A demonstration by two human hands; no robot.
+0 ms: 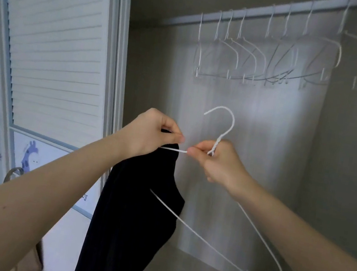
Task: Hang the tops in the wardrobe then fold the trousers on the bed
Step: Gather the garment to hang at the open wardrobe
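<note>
While our left hand (153, 132) pinches the dark top (133, 217) at its upper edge, our right hand (220, 161) grips the white wire hanger (220, 248) at its neck, one shoulder inside the cloth. Beyond, bare hangers (256, 60) crowd the wardrobe rail (259, 13); open space lies below them.

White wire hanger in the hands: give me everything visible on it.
The thin white wire hanger looks like coated metal, with an open hook on top, a twisted neck, sloped shoulders and a small notch bend near its right end. It is tilted, right end low, in front of the open wardrobe and below the rail. The right hand grips the neck. The left hand pinches the dark navy top over its left arm, so that end is hidden inside the fabric.
</note>
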